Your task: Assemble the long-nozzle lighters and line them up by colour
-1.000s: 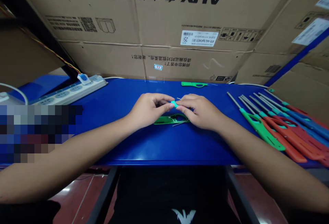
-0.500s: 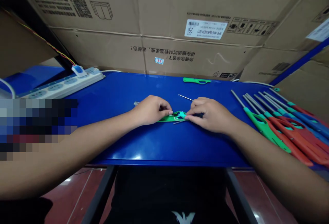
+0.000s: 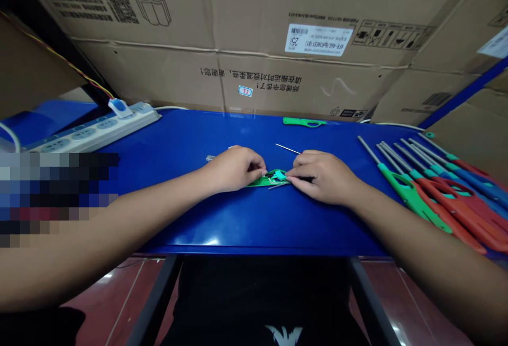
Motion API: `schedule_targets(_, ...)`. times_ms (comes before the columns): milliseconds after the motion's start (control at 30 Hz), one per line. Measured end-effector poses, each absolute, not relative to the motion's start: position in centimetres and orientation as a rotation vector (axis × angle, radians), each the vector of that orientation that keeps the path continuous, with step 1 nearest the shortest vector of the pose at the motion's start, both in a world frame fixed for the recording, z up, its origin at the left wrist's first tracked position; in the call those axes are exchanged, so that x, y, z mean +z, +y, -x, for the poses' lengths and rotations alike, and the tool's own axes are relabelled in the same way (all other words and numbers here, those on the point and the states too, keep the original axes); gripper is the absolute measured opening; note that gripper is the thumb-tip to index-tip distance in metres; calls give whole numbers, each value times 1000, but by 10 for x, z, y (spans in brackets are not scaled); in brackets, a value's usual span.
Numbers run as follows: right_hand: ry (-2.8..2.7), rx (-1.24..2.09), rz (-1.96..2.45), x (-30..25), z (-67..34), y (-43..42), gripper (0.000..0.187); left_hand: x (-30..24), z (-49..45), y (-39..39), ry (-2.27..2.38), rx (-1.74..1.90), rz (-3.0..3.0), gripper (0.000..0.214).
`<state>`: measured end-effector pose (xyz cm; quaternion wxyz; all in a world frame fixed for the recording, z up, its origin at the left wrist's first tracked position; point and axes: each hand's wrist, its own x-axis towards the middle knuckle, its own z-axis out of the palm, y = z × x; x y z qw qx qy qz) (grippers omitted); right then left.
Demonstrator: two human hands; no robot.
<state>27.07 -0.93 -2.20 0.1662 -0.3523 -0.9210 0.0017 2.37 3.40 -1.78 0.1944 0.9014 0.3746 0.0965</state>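
So vs a second ago, the turquoise piece (image 3: 280, 174) is down at the open green shell (image 3: 260, 181) instead of pinched between both hands, and the hands are further apart. Against half a second ago, barely anything differs, just a small shift of the view.

Right hand (image 3: 323, 176) has thumb and finger pinched on the right end of the turquoise piece. Left hand (image 3: 236, 169) is curled over the shell with thumb and forefinger close together; can't tell if there's anything between them. The shell lies on the blue table (image 3: 254, 224), partly under the left fingers. A metal rod (image 3: 288, 148) sticks out behind the right hand, no idea if it's held or just lying there.

Handling-wise, my guess: the turquoise bit is light, stiff plastic, a bit slick, easy to flick away, so a fingertip pinch on its outer edge makes sense. The shell looks thin and light too, likely to skate on that shiny tabletop, so I'd pin it by its solid left end. The pale wire (image 3: 272, 181) in there looks like the delicate part, so keep fingers off it.
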Motion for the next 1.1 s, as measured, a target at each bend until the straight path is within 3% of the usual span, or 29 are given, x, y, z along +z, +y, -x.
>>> schedule_targets(433,-2563,484,1069,-17,-267,-7,19,-19,-25,27,994,352,-2618,16)
schedule_targets(767,-2627,192,975,-17,-266,-12,20,-11,-17,22,914,359,-2502,20)
schedule_targets(1100,-2660,290,1025,-15,-266,-18,21,-20,-17,27,906,390,-2406,19)
